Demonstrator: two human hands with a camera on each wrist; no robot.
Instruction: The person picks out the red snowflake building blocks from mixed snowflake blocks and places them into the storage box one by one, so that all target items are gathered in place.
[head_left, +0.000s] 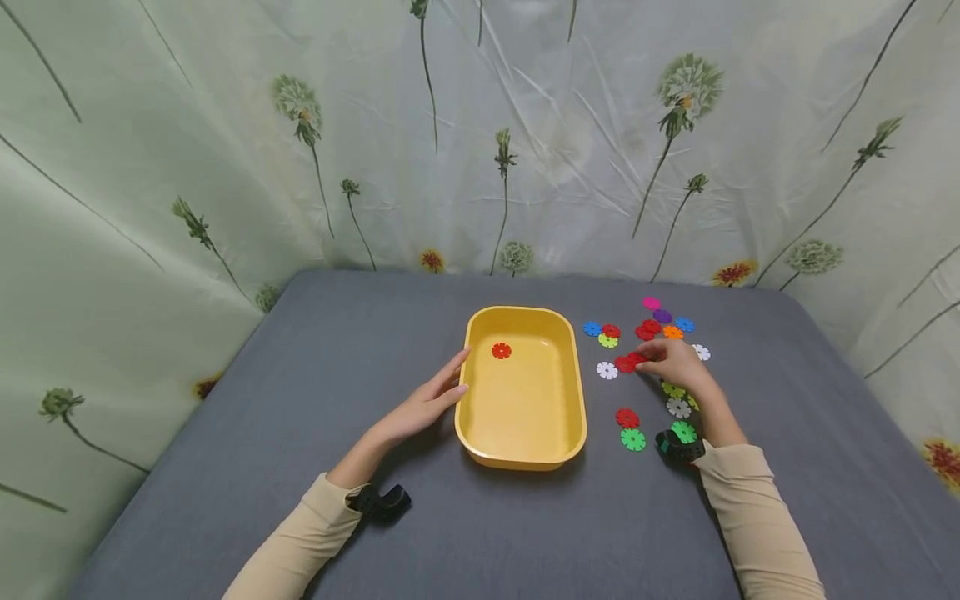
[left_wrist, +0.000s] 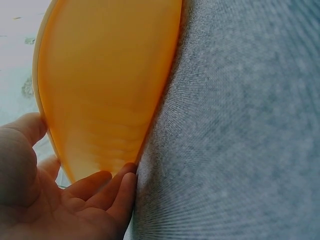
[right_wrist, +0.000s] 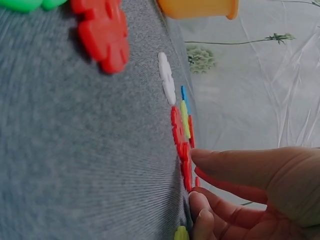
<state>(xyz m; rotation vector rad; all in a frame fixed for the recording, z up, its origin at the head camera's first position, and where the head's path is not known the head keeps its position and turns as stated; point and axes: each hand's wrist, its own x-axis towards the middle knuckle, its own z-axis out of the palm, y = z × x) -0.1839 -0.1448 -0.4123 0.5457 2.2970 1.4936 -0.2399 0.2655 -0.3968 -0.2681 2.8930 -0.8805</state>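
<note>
A yellow plastic basin (head_left: 521, 457) stands mid-table with a red notched disc (head_left: 501, 351) lying inside. My left hand (head_left: 422, 410) rests against the basin's left side, thumb and fingertips touching its rim and outer wall, fingers fairly straight. To the right of the basin, my right hand (head_left: 672, 364) pinches the edge of a red notched disc (right_wrist: 187, 165) between thumb and fingers. That disc overlaps another red disc (right_wrist: 177, 127) lying flat on the cloth. A white disc (head_left: 607, 370) lies just left of this pair.
Around the right hand lie several more notched discs: a blue disc (head_left: 592, 329), an orange disc (head_left: 672, 332), a pink disc (head_left: 652, 302) and a green disc (head_left: 633, 439) among them. A grey cloth (head_left: 315, 358) covers the table. Behind it hangs a flowered curtain (head_left: 450, 200).
</note>
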